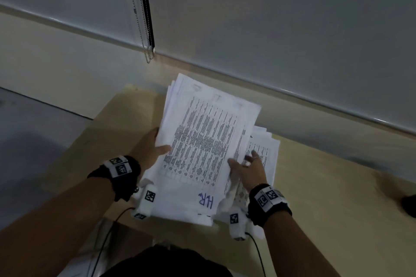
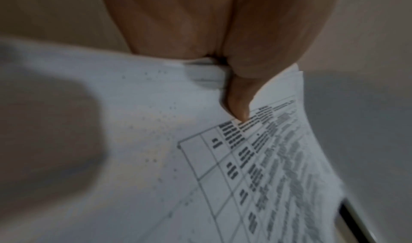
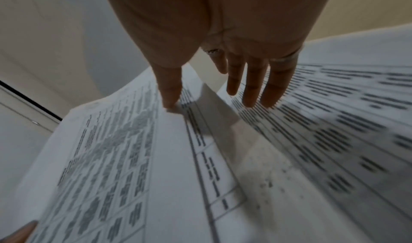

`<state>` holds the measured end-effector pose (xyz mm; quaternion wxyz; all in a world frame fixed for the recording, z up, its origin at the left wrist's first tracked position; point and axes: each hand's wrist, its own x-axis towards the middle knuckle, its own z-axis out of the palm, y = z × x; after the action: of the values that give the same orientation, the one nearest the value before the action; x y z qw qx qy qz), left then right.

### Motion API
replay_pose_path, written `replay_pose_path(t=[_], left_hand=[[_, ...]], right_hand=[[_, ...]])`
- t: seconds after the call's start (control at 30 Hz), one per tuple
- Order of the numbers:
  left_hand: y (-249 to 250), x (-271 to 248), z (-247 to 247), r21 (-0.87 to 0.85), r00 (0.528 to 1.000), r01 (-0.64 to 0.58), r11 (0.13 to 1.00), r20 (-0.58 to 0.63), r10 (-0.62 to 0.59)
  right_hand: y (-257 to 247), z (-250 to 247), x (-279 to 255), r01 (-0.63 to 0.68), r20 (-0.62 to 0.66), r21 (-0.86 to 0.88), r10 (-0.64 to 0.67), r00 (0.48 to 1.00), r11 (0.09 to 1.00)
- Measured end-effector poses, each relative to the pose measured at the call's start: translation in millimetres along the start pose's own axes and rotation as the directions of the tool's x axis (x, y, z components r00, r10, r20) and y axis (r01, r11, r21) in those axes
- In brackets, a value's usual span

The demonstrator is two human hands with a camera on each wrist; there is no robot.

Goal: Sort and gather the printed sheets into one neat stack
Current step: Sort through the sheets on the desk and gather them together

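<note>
A thick bundle of printed sheets (image 1: 209, 132) with table text is raised, slanting above the wooden table (image 1: 326, 186). My left hand (image 1: 157, 144) grips its left edge, the thumb (image 2: 238, 95) pressing on the top sheet (image 2: 267, 158) and the fingers underneath. My right hand (image 1: 243, 162) is at the bundle's right edge. Its thumb (image 3: 169, 88) touches the top sheet (image 3: 111, 158), and its fingers (image 3: 256, 88) are straight over a second pile of sheets (image 1: 267, 148) (image 3: 334, 123) lying flat on the table. Lower down, a sheet bears "HR" (image 1: 206, 201) in blue ink.
Behind the table runs a window sill with a grey roller blind and its bead chain (image 1: 139, 18). A dark object (image 1: 408, 206) sits at the table's right edge. The table's left edge drops to grey floor (image 1: 33, 153). Cables hang from both wrist cameras.
</note>
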<state>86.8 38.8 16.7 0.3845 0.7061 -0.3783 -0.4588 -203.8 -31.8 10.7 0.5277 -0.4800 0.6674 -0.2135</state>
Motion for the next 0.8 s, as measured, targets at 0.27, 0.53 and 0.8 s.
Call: replay_pose_path(t=[0.27, 0.53, 0.8], left_hand=[[73, -17, -9, -0.146, 0.948, -0.318, 0.937, -0.043, 0.315], [69, -21, 21, -0.049, 0.926, -0.376, 0.925, -0.067, 0.372], [87, -12, 30, -0.154, 0.932, -0.360, 0.920, -0.023, 0.360]], right_hand=[[-101, -36, -40, 0.504, -0.108, 0.324, -0.498, 0.860, 0.801], [-76, -43, -34, 0.554, -0.147, 0.298, -0.536, 0.831, 0.777], [-88, -44, -30, 0.498, -0.112, 0.352, -0.493, 0.863, 0.793]])
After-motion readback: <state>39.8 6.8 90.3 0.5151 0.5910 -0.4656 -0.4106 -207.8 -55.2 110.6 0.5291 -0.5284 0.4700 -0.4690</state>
